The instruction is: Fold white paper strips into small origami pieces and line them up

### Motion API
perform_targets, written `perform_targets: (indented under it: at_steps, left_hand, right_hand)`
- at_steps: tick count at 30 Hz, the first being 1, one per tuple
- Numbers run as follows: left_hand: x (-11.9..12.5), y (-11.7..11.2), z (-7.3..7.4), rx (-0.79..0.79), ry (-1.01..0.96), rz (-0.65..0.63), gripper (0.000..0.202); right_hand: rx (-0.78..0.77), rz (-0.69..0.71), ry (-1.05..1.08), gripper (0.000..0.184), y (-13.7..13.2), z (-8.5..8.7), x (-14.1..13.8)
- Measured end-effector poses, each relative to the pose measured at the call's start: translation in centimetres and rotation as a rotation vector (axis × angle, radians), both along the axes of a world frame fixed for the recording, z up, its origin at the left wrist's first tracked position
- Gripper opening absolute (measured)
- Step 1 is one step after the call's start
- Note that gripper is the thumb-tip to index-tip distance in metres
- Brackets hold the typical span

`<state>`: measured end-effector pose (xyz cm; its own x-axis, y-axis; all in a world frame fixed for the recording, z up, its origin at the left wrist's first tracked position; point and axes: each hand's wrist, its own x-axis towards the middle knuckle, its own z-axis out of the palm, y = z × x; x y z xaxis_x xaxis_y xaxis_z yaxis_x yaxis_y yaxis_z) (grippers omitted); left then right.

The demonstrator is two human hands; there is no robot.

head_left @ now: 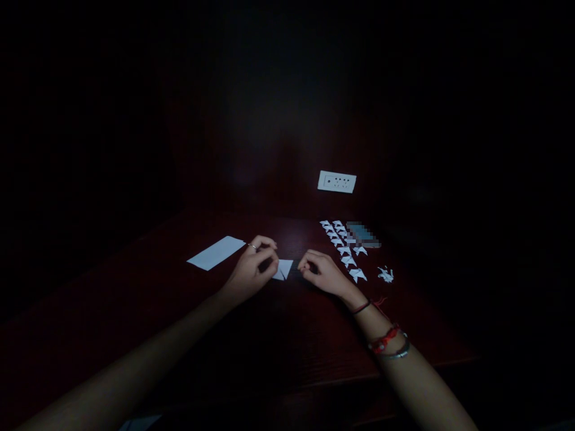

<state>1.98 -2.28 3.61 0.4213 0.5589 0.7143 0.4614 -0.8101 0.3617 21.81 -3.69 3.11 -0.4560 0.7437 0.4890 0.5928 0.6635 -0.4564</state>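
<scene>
A small white folded paper (284, 269) lies on the dark red wooden table (278, 341) between my hands. My left hand (252, 268), a ring on one finger, pinches the paper's left edge with curled fingers. My right hand (320, 271) rests just right of the paper with its fingers curled in; I cannot make out whether they touch it or hold anything. Red and dark bracelets sit on my right wrist.
A white paper strip (216, 252) lies left of my left hand. Several small folded white paper figures (344, 245) sit in rows to the right, one more (386, 274) apart. A white wall socket (336, 181) is behind. The room is very dark.
</scene>
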Motion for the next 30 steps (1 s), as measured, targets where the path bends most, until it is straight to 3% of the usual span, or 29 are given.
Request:
perform_targets:
  at_steps: [3, 7, 12, 22, 30]
  left_hand:
    - [-0.9, 0.6, 0.1, 0.003, -0.075, 0.053, 0.011]
    - [-0.4, 0.6, -0.3, -0.027, 0.017, -0.002, 0.013]
    - [0.6, 0.1, -0.6, -0.038, 0.095, -0.054, 0.013]
    - [0.8, 0.1, -0.9, 0.026, 0.195, -0.028, 0.012]
    - [0.1, 0.8, -0.1, 0.066, 0.222, 0.003, 0.009]
  right_hand:
    - [0.006, -0.058, 0.077, 0.009, 0.7, -0.6, 0.9]
    - [0.021, -0.120, 0.198, 0.020, 0.6, -0.5, 0.8]
    - [0.029, 0.017, 0.088, 0.015, -0.4, 0.3, -0.4]
    - [0.070, -0.002, -0.033, 0.013, -0.6, 0.4, -0.4]
    - [0.020, 0.007, -0.021, 0.012, -0.5, 0.6, -0.3]
